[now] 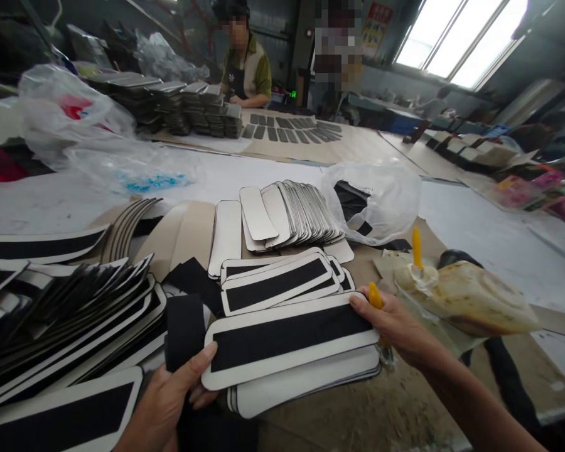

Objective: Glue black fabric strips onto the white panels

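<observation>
Between both hands is a white rounded panel with a black strip (292,336) along its middle. My left hand (169,389) pinches its left end, thumb on top. My right hand (395,320) is closed on its right end, and a yellow-handled tool (375,295), seemingly a brush, sticks up from the same grip. Its lower end is mostly hidden. Below the panel lie several plain white panels (306,380). Just behind it is a pile of black-striped panels (277,285). Black fabric pieces (186,329) lie by my left hand.
Curved striped panels (98,339) are heaped at left. Plain panels (306,213) stand in a row behind. A plastic bag (381,201) holds black pieces. At right, a second yellow handle (417,248) rises from a stained container (480,298). A person (247,69) works across the table.
</observation>
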